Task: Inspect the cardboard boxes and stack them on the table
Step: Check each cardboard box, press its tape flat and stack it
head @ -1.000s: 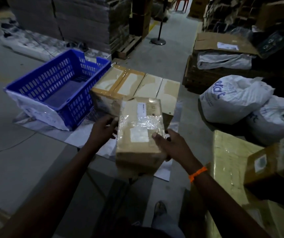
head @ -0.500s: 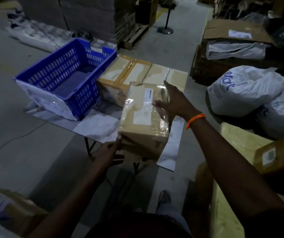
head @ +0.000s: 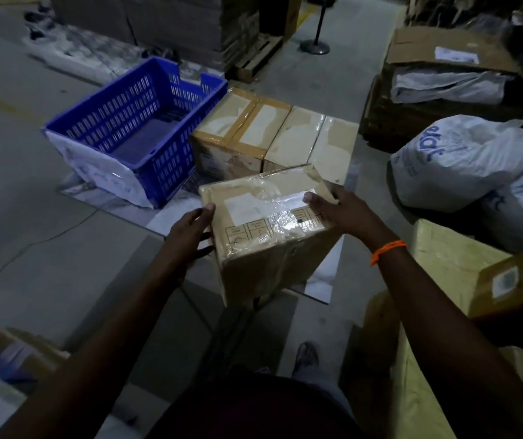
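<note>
Head view: the held box (head: 266, 229) sits between the two hands, low in the middle of the picture, over the near edge of the surface (head: 171, 213); whether its underside touches that surface cannot be told. The left hand (head: 190, 229) grips the box's left end, thumb hooked on the top edge and fingers laid down the side. The right hand (head: 342, 210), with an orange wristband (head: 388, 250) behind it, grips the right end, thumb pressed on the top face and fingers wrapped over the far right corner. The box's long axis runs left to right, the right end swung a little farther away, and its broad top face tilts toward the camera with a shorter front face dropping below. It is plain brown cardboard, wrapped in glossy clear film that wrinkles and catches the light, with a pale label on top and a row of small printed handling symbols near the front edge. Just beyond it, two more boxes stand side by side and touching on the surface: a taped box (head: 238, 128) with brown tape down its middle, and a paler box (head: 314, 137) to its right. A blue crate (head: 133, 122) stands left of them on the surface. White sacks (head: 462, 160) lie on the floor to the right.
</note>
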`<action>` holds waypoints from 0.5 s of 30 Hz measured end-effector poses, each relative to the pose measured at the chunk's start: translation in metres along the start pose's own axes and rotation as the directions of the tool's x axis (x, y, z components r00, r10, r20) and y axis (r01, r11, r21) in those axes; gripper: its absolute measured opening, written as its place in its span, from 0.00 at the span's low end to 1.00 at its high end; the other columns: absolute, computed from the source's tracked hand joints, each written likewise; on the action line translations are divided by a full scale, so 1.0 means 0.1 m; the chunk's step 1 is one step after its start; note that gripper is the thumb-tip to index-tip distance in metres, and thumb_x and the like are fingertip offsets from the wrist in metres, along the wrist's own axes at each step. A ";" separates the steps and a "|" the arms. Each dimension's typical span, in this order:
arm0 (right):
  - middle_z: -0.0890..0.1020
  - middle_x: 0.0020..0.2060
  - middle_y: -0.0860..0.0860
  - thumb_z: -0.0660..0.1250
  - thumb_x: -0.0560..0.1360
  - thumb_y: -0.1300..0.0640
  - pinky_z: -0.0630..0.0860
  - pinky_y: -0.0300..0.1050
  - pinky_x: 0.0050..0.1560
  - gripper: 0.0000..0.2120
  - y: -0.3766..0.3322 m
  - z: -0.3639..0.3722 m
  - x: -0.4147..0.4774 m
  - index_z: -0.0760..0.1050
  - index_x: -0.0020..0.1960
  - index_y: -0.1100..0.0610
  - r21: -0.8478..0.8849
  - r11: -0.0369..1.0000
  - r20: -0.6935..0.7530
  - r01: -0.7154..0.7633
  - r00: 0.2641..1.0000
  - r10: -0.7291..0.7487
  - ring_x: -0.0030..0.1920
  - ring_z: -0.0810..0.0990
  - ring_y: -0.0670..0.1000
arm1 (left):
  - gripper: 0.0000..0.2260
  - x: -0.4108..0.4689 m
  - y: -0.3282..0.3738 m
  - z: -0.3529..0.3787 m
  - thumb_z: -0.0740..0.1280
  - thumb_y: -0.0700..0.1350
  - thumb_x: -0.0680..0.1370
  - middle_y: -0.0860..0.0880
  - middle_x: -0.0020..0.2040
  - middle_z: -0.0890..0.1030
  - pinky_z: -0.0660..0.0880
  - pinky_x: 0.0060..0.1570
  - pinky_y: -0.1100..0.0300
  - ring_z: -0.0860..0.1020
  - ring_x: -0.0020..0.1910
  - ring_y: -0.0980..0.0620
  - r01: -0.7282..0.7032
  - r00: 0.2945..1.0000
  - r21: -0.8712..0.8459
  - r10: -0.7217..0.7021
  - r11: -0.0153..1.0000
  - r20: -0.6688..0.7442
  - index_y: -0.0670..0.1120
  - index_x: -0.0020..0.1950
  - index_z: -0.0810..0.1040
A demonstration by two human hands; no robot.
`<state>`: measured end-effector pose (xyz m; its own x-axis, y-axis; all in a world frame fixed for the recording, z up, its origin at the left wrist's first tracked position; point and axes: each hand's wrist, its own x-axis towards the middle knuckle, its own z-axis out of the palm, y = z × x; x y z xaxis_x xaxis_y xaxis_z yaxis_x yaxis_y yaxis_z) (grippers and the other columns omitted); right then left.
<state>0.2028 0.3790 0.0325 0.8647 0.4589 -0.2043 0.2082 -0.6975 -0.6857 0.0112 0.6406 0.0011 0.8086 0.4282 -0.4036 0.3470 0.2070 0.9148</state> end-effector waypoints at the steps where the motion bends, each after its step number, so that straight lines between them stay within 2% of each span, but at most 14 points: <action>1: 0.86 0.51 0.52 0.64 0.75 0.26 0.79 0.51 0.56 0.31 -0.02 0.02 0.00 0.80 0.60 0.52 0.059 0.998 0.026 0.008 1.000 -0.010 0.50 0.84 0.51 | 0.28 0.01 0.02 0.01 0.65 0.65 0.78 0.49 0.64 0.81 0.79 0.50 0.56 0.80 0.61 0.49 -0.004 1.000 0.005 0.004 1.000 0.003 0.50 0.73 0.74; 2: 0.86 0.50 0.52 0.64 0.78 0.31 0.79 0.51 0.57 0.25 -0.06 0.04 -0.03 0.81 0.58 0.52 0.113 0.993 0.053 0.015 0.998 -0.022 0.52 0.84 0.52 | 0.26 0.00 0.04 0.02 0.66 0.62 0.80 0.49 0.63 0.81 0.79 0.50 0.55 0.80 0.61 0.49 -0.002 1.000 0.004 0.002 1.000 -0.002 0.50 0.73 0.74; 4: 0.86 0.47 0.48 0.65 0.82 0.41 0.79 0.42 0.51 0.14 -0.11 0.08 -0.09 0.80 0.55 0.51 0.211 0.978 0.083 0.002 0.996 -0.020 0.51 0.85 0.48 | 0.25 -0.03 0.03 0.04 0.66 0.60 0.80 0.48 0.64 0.80 0.77 0.47 0.57 0.79 0.62 0.48 -0.010 1.000 0.008 0.011 1.000 -0.012 0.50 0.74 0.73; 6: 0.85 0.46 0.46 0.66 0.83 0.46 0.76 0.31 0.43 0.12 -0.11 0.12 -0.16 0.80 0.57 0.54 0.282 0.959 0.103 -0.009 0.994 -0.021 0.44 0.85 0.39 | 0.28 -0.07 -0.03 0.05 0.67 0.61 0.78 0.48 0.66 0.80 0.76 0.47 0.57 0.79 0.62 0.48 -0.046 0.999 0.023 0.046 0.999 -0.010 0.51 0.75 0.71; 7: 0.85 0.46 0.46 0.66 0.83 0.46 0.76 0.29 0.40 0.13 -0.10 0.14 -0.18 0.80 0.58 0.55 0.305 0.952 0.107 -0.009 0.994 -0.025 0.42 0.84 0.36 | 0.31 -0.09 -0.06 0.03 0.68 0.63 0.77 0.48 0.68 0.79 0.77 0.48 0.56 0.79 0.63 0.48 -0.064 0.998 0.019 0.064 0.998 -0.006 0.52 0.76 0.70; 9: 0.86 0.47 0.46 0.66 0.83 0.48 0.76 0.28 0.39 0.11 -0.07 0.18 -0.21 0.80 0.59 0.54 0.370 0.929 0.098 -0.016 0.995 -0.022 0.42 0.85 0.37 | 0.39 -0.13 -0.11 -0.01 0.72 0.69 0.71 0.50 0.72 0.76 0.79 0.56 0.50 0.78 0.65 0.50 -0.092 0.996 -0.005 0.092 0.996 -0.012 0.55 0.77 0.68; 12: 0.87 0.47 0.47 0.66 0.83 0.49 0.77 0.30 0.40 0.09 -0.06 0.20 -0.24 0.80 0.58 0.52 0.471 0.881 0.060 -0.047 0.998 0.021 0.44 0.86 0.40 | 0.45 -0.16 -0.19 -0.05 0.74 0.72 0.67 0.52 0.76 0.72 0.74 0.68 0.40 0.75 0.71 0.48 -0.148 0.988 -0.007 0.148 0.989 0.050 0.57 0.78 0.64; 15: 0.87 0.48 0.48 0.67 0.83 0.49 0.78 0.31 0.41 0.11 -0.08 0.22 -0.27 0.81 0.60 0.54 0.500 0.864 0.052 -0.060 0.998 0.039 0.46 0.86 0.42 | 0.50 -0.20 -0.20 -0.02 0.75 0.72 0.64 0.52 0.77 0.70 0.75 0.67 0.42 0.73 0.73 0.49 -0.188 0.979 0.018 0.186 0.982 0.083 0.57 0.80 0.61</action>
<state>0.1683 0.3841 0.0282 0.8473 0.4592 -0.2667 -0.1004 -0.3546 -0.9296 -0.0128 0.6292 -0.0089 0.8954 0.3850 -0.2238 0.1977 0.1066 0.9744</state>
